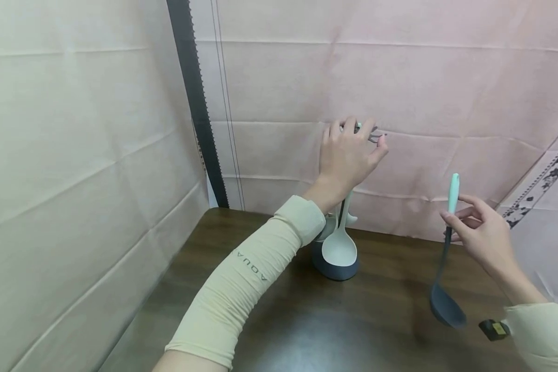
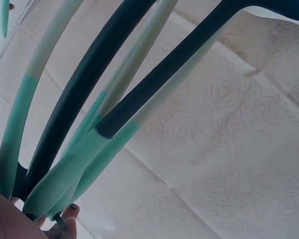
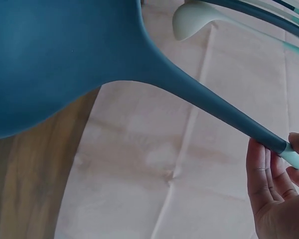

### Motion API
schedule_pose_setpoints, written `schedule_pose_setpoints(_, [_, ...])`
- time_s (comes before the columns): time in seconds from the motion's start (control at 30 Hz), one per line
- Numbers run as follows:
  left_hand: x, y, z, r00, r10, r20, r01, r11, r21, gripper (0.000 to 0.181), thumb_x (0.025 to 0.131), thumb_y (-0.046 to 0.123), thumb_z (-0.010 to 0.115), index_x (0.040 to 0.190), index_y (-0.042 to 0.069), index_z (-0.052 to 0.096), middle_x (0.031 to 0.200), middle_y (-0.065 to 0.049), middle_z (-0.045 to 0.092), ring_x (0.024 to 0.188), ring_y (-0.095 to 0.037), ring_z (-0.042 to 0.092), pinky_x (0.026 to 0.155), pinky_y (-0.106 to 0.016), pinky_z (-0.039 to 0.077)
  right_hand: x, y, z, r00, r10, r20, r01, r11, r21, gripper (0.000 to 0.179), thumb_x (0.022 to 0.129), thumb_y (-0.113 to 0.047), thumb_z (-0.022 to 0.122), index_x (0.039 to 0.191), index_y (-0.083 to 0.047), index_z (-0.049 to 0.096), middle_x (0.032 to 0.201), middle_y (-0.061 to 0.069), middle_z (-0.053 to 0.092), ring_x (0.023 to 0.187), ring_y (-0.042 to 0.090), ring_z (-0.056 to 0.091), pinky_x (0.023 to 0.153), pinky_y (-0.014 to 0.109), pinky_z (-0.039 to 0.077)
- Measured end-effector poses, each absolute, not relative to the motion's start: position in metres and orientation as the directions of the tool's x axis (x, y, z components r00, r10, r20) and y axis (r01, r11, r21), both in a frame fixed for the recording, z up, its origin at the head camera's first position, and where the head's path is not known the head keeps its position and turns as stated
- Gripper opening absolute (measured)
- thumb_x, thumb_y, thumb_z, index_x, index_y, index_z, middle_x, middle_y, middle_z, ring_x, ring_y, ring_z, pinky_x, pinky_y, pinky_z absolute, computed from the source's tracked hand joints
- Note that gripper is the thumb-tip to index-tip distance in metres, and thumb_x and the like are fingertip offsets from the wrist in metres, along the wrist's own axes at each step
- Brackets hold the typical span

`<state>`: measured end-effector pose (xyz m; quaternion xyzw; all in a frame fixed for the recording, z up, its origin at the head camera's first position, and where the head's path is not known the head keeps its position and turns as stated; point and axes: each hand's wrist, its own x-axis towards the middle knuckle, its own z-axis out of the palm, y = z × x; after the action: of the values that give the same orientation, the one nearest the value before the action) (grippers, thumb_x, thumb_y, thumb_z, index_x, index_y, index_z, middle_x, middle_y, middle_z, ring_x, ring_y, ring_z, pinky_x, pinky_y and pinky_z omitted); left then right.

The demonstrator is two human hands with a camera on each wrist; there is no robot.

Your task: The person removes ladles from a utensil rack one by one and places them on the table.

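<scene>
In the head view, my left hand (image 1: 346,155) reaches over the top of a utensil stand (image 1: 333,270), its fingers bent over the hooks and handle ends. Green-tipped handles (image 2: 55,181) hang together beneath it in the left wrist view. Among them, a pale ladle (image 1: 340,249) hangs low in front of the stand's dark round base. Out to the right, my right hand (image 1: 485,235) pinches a dark blue ladle (image 1: 448,308) where its shaft meets the green grip. The ladle hangs bowl down, and its bowl fills the upper left of the right wrist view.
A brown wooden table (image 1: 279,330) lies under everything. Pale creased cloth (image 1: 423,93) covers the wall close behind the stand, with another sheet along the left. Near the right sleeve is a small black object with a yellow patch (image 1: 495,329).
</scene>
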<state>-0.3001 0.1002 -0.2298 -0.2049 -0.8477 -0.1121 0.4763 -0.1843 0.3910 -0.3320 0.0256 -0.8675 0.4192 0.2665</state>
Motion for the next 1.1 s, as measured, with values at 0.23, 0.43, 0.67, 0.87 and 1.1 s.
schedule_pose_setpoints(0.23, [-0.3,0.099,-0.227,-0.444,0.233,0.865,0.462,0.887,-0.002,0.037,0.1,0.055,0.048,0.117,0.033,0.072,0.108,0.004,0.07,0.104,-0.023,0.065,0.088,-0.035,0.049,-0.178,0.409,-0.337,-0.858,0.167,0.485,-0.231,0.718,-0.656,0.052,0.098,-0.023,0.077,0.143,-0.006,0.057,0.081,-0.024,0.066,0.067,-0.01,0.068,0.052,0.022,0.055])
schedule_pose_setpoints(0.43, [-0.3,0.096,-0.227,-0.458,0.247,0.854,0.47,0.883,-0.003,0.039,0.1,0.055,0.046,0.117,0.032,0.072,0.109,0.003,0.07,0.104,-0.023,0.065,0.089,-0.035,0.048,-0.172,0.421,-0.35,-0.869,0.153,0.471,-0.175,0.794,-0.582,0.057,0.1,-0.027,0.075,0.146,0.0,0.055,0.08,-0.026,0.063,0.06,-0.008,0.066,0.049,0.022,0.053])
schedule_pose_setpoints(0.67, [-0.301,0.091,-0.226,-0.468,0.236,0.852,0.459,0.889,0.006,0.042,0.1,0.055,0.046,0.122,0.031,0.072,0.111,0.003,0.071,0.104,-0.024,0.066,0.088,-0.035,0.049,-0.173,0.433,-0.361,-0.882,0.145,0.449,-0.142,0.826,-0.546,0.059,0.101,-0.03,0.073,0.146,0.003,0.054,0.082,-0.024,0.064,0.054,-0.001,0.067,0.05,0.02,0.05])
schedule_pose_setpoints(0.87, [-0.301,0.09,-0.224,-0.462,0.245,0.853,0.464,0.886,-0.003,0.042,0.1,0.054,0.045,0.122,0.03,0.071,0.109,0.003,0.07,0.103,-0.024,0.064,0.088,-0.036,0.049,-0.172,0.44,-0.368,-0.883,0.15,0.444,-0.13,0.832,-0.539,0.057,0.101,-0.028,0.074,0.144,0.005,0.055,0.082,-0.003,0.072,0.053,0.004,0.068,0.048,0.022,0.051])
schedule_pose_setpoints(1.1, [-0.3,0.09,-0.223,-0.476,0.249,0.844,0.471,0.882,0.005,0.042,0.101,0.055,0.044,0.123,0.03,0.071,0.113,0.002,0.07,0.104,-0.025,0.065,0.089,-0.037,0.049,-0.169,0.451,-0.376,-0.896,0.145,0.419,-0.1,0.855,-0.509,0.055,0.103,-0.028,0.071,0.143,0.006,0.055,0.091,0.025,0.074,0.052,0.0,0.065,0.047,0.022,0.049])
